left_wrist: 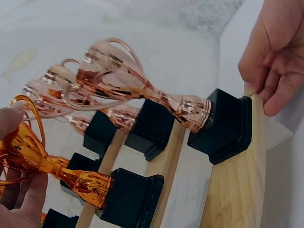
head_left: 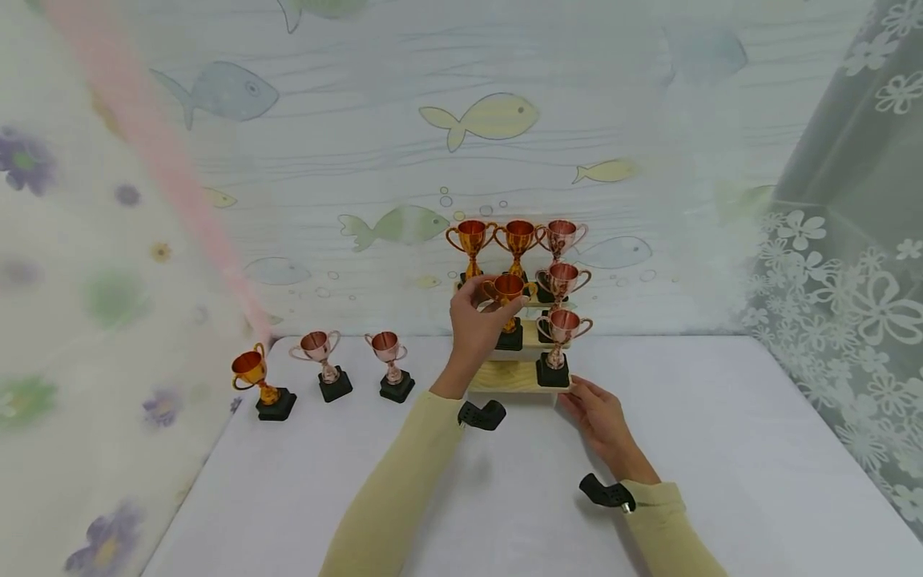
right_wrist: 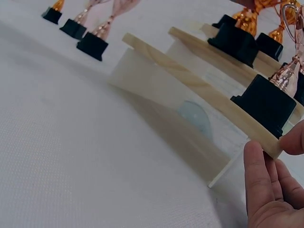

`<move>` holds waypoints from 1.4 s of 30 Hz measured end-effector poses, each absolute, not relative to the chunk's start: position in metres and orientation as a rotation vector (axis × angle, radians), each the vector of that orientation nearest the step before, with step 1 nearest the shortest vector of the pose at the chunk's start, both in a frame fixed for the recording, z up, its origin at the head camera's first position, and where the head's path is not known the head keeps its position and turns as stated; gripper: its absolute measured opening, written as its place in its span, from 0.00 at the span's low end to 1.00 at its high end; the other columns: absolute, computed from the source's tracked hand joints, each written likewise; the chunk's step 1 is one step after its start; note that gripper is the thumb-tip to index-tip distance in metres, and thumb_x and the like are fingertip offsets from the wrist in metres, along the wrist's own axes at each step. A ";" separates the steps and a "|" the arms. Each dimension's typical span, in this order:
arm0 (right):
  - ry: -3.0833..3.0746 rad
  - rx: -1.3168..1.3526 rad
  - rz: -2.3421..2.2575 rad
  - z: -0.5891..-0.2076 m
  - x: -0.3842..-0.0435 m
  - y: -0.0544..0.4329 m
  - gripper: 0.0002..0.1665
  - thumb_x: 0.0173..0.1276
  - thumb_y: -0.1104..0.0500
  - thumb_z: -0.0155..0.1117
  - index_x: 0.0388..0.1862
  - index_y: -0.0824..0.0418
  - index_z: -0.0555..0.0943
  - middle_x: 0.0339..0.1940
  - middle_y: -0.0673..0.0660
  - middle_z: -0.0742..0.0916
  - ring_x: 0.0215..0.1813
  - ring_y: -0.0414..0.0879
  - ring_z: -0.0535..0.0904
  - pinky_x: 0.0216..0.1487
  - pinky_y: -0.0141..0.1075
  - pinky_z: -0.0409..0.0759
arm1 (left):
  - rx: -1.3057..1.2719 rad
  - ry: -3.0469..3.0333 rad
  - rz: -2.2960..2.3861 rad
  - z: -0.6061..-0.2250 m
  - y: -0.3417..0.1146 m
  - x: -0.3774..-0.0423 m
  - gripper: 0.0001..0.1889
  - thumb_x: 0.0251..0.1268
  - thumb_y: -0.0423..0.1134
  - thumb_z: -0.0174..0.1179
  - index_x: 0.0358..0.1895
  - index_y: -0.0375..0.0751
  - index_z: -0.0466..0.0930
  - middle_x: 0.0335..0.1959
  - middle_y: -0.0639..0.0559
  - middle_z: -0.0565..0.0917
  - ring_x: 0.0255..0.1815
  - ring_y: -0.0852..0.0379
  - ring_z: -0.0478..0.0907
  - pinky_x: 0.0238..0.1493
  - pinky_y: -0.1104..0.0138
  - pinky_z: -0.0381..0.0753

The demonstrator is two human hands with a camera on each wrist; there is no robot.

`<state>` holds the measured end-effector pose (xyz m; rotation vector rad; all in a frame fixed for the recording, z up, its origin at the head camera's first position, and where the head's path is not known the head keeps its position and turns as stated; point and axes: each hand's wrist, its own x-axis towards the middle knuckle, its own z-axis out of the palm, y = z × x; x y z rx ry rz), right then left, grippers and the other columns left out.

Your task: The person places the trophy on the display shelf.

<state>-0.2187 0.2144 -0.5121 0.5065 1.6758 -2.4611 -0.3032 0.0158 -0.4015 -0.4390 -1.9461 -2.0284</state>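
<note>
My left hand (head_left: pixel 476 330) holds a gold trophy (left_wrist: pixel 94 188) by its cup, upright at the middle step of a tiered wooden display stand (head_left: pixel 505 375). The trophy's black base is at that step; whether it fully rests there I cannot tell. My right hand (head_left: pixel 602 420) pinches the right front corner of the bottom step, thumb at the edge and fingers beneath. Close by this hand stands a rose-gold trophy (head_left: pixel 564 327) on the bottom step. Another rose-gold trophy (head_left: pixel 563 279) is on the middle step.
Along the top step stand two gold trophies, one of them at the left (head_left: pixel 472 237), and a rose-gold trophy (head_left: pixel 561 234). Left on the white table (head_left: pixel 721 449) are a gold trophy (head_left: pixel 252 369) and two rose-gold ones, the nearer to the stand (head_left: pixel 387 348). A fish-print curtain (head_left: pixel 346 152) hangs behind.
</note>
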 end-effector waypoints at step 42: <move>1.711 0.483 -2.480 -0.514 -0.220 0.213 0.31 0.83 0.62 0.44 0.78 0.76 0.55 0.65 0.61 0.76 0.49 0.31 0.82 0.62 0.28 0.80 | -0.300 -2.110 -1.931 -0.407 -0.019 -0.269 0.42 0.59 0.31 0.71 0.75 0.33 0.59 0.69 0.33 0.68 0.69 0.37 0.68 0.72 0.48 0.72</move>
